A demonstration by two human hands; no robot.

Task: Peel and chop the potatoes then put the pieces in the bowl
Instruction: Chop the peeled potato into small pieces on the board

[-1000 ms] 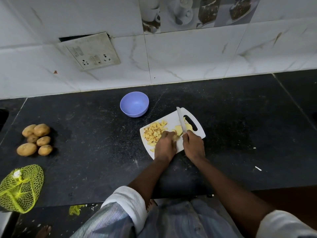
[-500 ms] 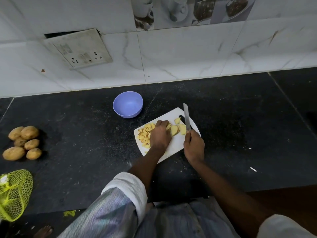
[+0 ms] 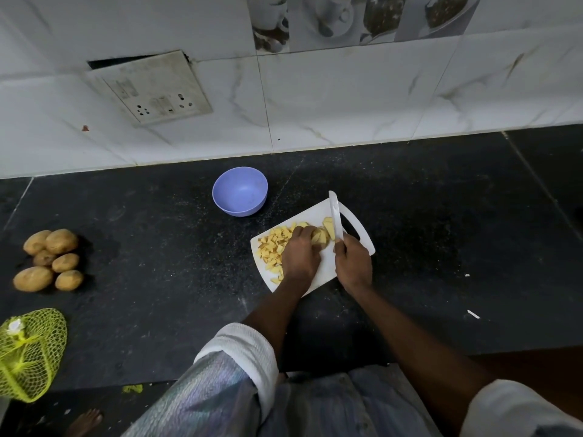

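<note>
- Knife [image 3: 335,216] handle buried in right hand [image 3: 353,263]; only the blade shows.
- Left hand [image 3: 299,253] covers part of the potato slices [image 3: 320,236] and some chopped pieces [image 3: 273,247].
- Yellow mesh bag [image 3: 30,354] cut off at left edge.
- Wall socket plate [image 3: 151,89] markings too blurred, possibly switches.

Stone, plastic and mesh
The desk [image 3: 126,216] was dark speckled matt stone; the chopping board [image 3: 318,216] and bowl [image 3: 239,192] smooth plastic; the yellow bag [image 3: 30,354] open netting.
</note>
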